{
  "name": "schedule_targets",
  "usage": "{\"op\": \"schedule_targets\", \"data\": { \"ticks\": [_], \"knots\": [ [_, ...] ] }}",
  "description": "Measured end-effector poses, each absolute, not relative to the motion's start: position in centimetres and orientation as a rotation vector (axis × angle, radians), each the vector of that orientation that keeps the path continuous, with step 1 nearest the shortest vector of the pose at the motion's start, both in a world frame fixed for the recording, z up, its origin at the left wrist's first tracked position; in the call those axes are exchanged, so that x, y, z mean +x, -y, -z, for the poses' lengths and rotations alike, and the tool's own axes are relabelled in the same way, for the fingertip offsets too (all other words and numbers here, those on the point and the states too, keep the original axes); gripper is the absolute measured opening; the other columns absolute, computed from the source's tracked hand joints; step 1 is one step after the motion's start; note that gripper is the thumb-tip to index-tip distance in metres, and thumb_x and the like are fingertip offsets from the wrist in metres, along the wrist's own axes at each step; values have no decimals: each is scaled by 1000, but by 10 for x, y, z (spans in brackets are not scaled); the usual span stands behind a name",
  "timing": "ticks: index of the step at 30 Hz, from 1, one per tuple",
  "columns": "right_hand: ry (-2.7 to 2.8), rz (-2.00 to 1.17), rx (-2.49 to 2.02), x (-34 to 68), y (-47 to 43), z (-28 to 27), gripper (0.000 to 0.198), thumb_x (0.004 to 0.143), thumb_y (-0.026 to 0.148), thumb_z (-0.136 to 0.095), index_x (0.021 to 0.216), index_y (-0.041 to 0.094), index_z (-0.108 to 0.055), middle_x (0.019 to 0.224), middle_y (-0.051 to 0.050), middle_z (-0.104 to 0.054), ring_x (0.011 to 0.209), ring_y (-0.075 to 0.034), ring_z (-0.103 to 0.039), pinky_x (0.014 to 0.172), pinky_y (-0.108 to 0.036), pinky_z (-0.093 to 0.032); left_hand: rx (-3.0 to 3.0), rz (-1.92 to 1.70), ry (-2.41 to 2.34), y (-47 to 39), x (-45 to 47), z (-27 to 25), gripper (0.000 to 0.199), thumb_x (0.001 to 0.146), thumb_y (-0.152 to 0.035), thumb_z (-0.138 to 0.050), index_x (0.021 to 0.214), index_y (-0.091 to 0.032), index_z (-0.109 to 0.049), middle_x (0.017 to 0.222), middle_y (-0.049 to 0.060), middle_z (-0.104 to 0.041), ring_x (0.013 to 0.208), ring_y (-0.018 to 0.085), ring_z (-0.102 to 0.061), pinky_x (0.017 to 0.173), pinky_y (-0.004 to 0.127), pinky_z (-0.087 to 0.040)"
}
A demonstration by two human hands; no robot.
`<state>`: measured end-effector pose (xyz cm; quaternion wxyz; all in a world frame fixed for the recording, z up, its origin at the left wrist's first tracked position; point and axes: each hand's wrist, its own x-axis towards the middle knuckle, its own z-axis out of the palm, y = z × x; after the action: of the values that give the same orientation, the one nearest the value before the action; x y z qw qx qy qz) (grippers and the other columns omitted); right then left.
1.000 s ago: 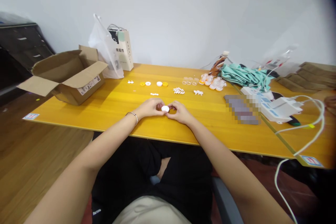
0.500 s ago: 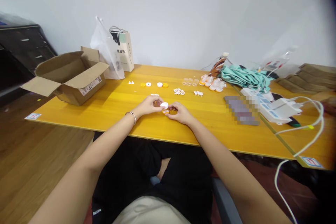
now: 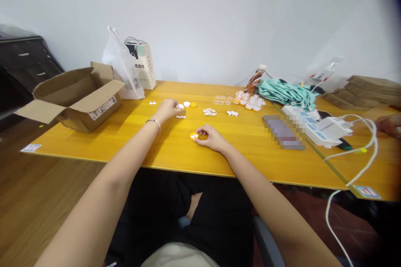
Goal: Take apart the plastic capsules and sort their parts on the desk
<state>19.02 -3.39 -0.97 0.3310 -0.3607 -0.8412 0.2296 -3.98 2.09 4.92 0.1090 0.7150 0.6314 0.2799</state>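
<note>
My left hand (image 3: 168,110) reaches out over the table with its fingertips on a white round cap (image 3: 179,107). It hides the table spot just behind it. Nearer me, my right hand (image 3: 210,137) grips the side of a small yellow round case (image 3: 194,136), which has white pieces inside and faces up. Beyond the left hand lie a white disc (image 3: 186,104) and a yellow disc (image 3: 193,104), side by side. A short row of small white parts (image 3: 181,117) is just below the left fingertips.
Small white pieces lie in piles (image 3: 209,112) (image 3: 232,113), with clear rings (image 3: 222,100) and clear-topped orange items (image 3: 250,101) behind. A cardboard box (image 3: 78,100) stands left; a bottle (image 3: 255,79), green cloth (image 3: 286,92), phone (image 3: 283,132) and power strip (image 3: 316,127) are right. Another person's hand (image 3: 388,125) shows at far right.
My left hand has moved away from the right hand, up and left, taking the white cap off the yellow case. My right hand has stayed near the same place with the case.
</note>
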Motion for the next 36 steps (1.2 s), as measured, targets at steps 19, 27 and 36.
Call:
{"op": "schedule_targets", "data": {
  "ticks": [19,27,36],
  "knots": [
    [2225,-579,-946,191,33,10,25,67,33,-65,85,18,-59,77,-2,-56,71,-14,-53,68,-28,-45,2085,-943,-1843,-48,-26,-25,16,75,-23,-55,85,-12,-61,84,10,-65,79,20,-58,71,28,-43],
    [2225,-589,-939,192,32,11,25,67,33,-66,86,18,-59,76,-1,-55,71,-14,-52,67,-28,-45,2148,-968,-1444,-16,-14,-35,18,80,-25,-51,91,-14,-60,86,4,-65,76,13,-59,70,23,-46],
    [2217,-586,-954,189,36,4,24,66,35,-66,82,18,-59,72,0,-54,66,-13,-49,63,-26,-42,2274,-633,-972,43,-18,-29,17,79,-26,-55,88,-15,-64,84,4,-64,75,13,-57,70,23,-43]
  ]
}}
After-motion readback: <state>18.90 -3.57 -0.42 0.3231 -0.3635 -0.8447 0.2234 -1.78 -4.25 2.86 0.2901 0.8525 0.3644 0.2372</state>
